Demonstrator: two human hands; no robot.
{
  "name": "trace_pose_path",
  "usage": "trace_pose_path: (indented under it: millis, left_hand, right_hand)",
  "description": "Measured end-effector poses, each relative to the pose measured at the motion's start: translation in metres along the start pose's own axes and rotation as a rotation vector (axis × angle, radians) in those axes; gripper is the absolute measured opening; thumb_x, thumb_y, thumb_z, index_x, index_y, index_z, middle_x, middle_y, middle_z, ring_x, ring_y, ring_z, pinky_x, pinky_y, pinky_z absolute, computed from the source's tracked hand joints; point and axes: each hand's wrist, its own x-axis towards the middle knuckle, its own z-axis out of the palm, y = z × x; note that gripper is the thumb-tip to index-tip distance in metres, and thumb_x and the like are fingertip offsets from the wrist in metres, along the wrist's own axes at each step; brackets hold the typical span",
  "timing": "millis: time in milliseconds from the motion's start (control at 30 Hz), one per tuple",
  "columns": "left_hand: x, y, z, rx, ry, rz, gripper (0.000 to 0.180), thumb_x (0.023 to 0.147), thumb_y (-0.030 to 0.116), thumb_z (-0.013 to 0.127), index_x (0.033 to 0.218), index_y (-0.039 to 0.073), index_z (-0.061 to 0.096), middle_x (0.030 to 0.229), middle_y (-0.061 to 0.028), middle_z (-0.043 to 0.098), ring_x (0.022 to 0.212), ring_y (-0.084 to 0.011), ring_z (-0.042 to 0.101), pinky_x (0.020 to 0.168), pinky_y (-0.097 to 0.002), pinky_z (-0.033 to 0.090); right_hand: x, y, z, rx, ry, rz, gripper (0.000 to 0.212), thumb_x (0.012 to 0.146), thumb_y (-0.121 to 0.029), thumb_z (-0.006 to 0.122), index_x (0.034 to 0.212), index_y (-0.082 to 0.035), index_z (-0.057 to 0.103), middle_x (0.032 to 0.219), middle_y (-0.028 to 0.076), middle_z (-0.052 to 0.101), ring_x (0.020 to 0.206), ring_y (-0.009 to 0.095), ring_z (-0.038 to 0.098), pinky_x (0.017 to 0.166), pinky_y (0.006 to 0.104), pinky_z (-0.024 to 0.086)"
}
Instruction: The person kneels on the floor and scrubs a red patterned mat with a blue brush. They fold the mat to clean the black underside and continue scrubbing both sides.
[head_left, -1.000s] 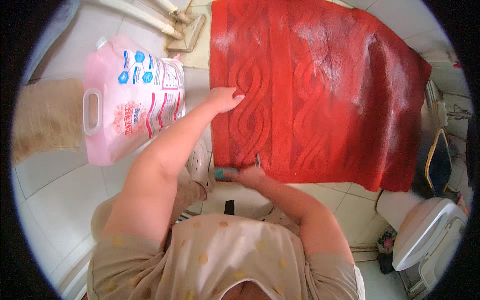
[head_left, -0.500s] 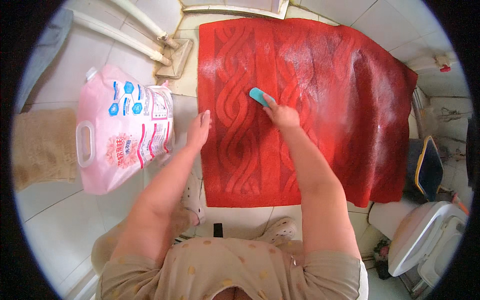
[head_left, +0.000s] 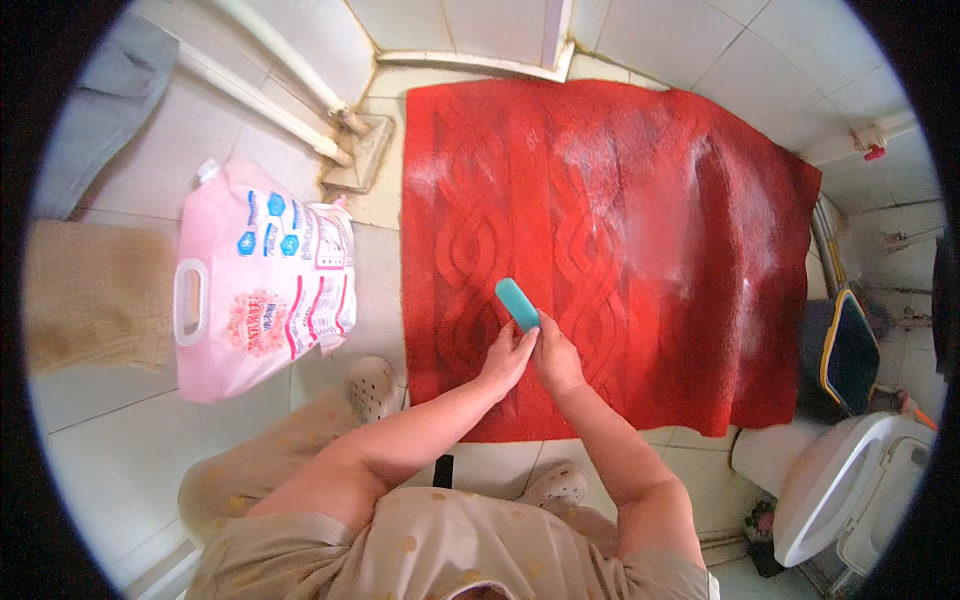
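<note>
A wet red rug (head_left: 475,130) with a twisted-rope pattern lies spread in front of me, whitish suds or wet sheen over its middle and right side. Above its near left part I have a turquoise scrubbing brush (head_left: 514,300), its oblong back facing up and its bristles hidden. My right hand (head_left: 556,352) is closed round the brush's near end. Right beside it, my left hand (head_left: 508,355) has its fingers at the same end, seemingly gripping it too; the exact hold is partly covered.
To the left stands a pink laundry detergent bag (head_left: 225,300) with a handle hole. Beyond it, white pipes (head_left: 265,105) run down to the floor. At right are a dark bin with a yellow rim (head_left: 828,350) and a white toilet (head_left: 840,480). My clogs (head_left: 372,388) rest near the rug's front edge.
My right hand has drawn the brush nearer to me. My left hand has come from the rug's left edge to join it. The view has shifted slightly.
</note>
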Motion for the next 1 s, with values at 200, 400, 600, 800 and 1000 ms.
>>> trace_pose_path:
  millis: [200, 400, 600, 800, 1000]
  left_hand:
    - [0.090, 0.040, -0.062, 0.234, 0.331, 0.249, 0.054, 0.093, 0.021, 0.047, 0.141, 0.003, 0.030, 0.127, -0.0258, 0.052, 0.116, -0.0385, 0.052, 0.093, -0.0447, 0.043]
    - [0.090, 0.029, -0.120, 0.799, 0.269, 0.190, 0.068, 0.091, 0.024, 0.054, 0.146, 0.005, 0.019, 0.123, -0.0240, 0.046, 0.100, -0.0400, 0.056, 0.085, -0.0454, 0.048]
    - [0.104, 0.017, -0.114, 0.782, 0.302, 0.049, 0.072, 0.090, 0.020, 0.055, 0.149, 0.012, 0.013, 0.112, -0.0225, 0.046, 0.094, -0.0415, 0.055, 0.079, -0.0504, 0.048]
    - [0.173, 0.030, -0.133, 1.046, 0.413, 0.183, 0.066, 0.092, 0.028, 0.053, 0.148, 0.027, 0.017, 0.106, -0.0217, 0.053, 0.081, -0.0407, 0.061, 0.068, -0.0515, 0.051]
    - [0.308, 0.142, -0.158, 1.083, 0.450, 0.240, 0.056, 0.095, 0.036, 0.047, 0.145, 0.021, 0.028, 0.088, -0.0216, 0.061, 0.078, -0.0388, 0.062, 0.068, -0.0517, 0.049]
  right_hand:
    - [0.082, -0.006, -0.026, -0.112, 0.284, -0.549, 0.053, 0.075, 0.001, 0.060, 0.127, 0.000, 0.048, 0.115, 0.020, 0.057, 0.106, 0.037, 0.053, 0.095, 0.0444, 0.044]
    - [0.082, 0.089, -0.034, -0.662, 0.197, -0.037, 0.060, 0.089, -0.034, 0.052, 0.141, -0.009, 0.036, 0.150, 0.007, 0.031, 0.139, 0.029, 0.025, 0.112, 0.0438, 0.022]
    - [0.072, 0.087, -0.036, -0.620, 0.159, -0.020, 0.059, 0.088, -0.033, 0.054, 0.140, -0.010, 0.038, 0.149, 0.009, 0.033, 0.138, 0.030, 0.027, 0.111, 0.0474, 0.023]
    - [0.078, 0.087, -0.041, -0.610, 0.139, -0.005, 0.061, 0.087, -0.033, 0.055, 0.140, -0.010, 0.038, 0.148, 0.009, 0.034, 0.138, 0.030, 0.027, 0.111, 0.0476, 0.023]
    - [0.080, 0.081, -0.041, -0.581, 0.119, -0.005, 0.060, 0.087, -0.033, 0.055, 0.139, -0.010, 0.039, 0.148, 0.009, 0.034, 0.138, 0.030, 0.028, 0.111, 0.0476, 0.022]
